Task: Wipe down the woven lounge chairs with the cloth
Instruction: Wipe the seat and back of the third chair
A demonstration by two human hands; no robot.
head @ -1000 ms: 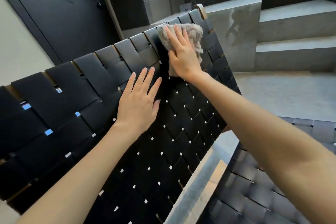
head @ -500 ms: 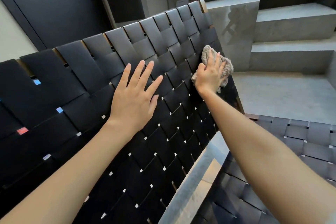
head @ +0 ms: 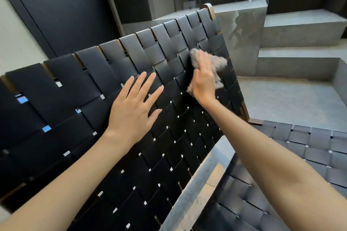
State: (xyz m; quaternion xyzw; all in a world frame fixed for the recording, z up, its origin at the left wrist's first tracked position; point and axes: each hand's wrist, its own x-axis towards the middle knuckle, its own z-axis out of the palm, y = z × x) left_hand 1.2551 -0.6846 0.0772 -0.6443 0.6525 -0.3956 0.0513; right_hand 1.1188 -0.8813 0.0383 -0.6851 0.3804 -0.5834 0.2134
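Observation:
A black woven lounge chair back (head: 97,84) fills the left and middle of the head view, its wide straps crossing in a basket weave. My left hand (head: 133,110) lies flat on the weave with straight, spread fingers. My right hand (head: 203,78) presses a fluffy grey-beige cloth (head: 216,62) against the straps near the chair's right edge, fingers straight and blurred by motion. The cloth sticks out above and to the right of that hand.
A second woven chair surface (head: 300,148) lies at the lower right. A wooden frame rail (head: 199,189) runs between the two. Grey stone steps (head: 300,30) and a stone block (head: 242,24) stand behind, with a dark door (head: 62,5) at the upper left.
My right hand with the cloth swept from the top edge down to the right side, then moved back up and left a little. My left hand stayed flat on the weave.

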